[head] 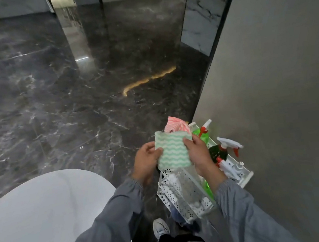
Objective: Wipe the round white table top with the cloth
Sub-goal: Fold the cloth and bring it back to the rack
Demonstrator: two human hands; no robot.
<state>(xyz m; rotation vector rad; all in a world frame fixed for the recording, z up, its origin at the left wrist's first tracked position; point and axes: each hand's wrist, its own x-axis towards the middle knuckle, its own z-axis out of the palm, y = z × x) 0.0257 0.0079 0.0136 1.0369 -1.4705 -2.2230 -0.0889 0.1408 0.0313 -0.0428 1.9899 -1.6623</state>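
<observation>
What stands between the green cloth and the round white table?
Nothing visible does. The left hand and right hand hold the green cloth over the white cart; the table top lies lower left, with only dark floor between.

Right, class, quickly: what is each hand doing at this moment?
Left hand: holds the green cloth by its left edge.
Right hand: holds its right edge.
</observation>
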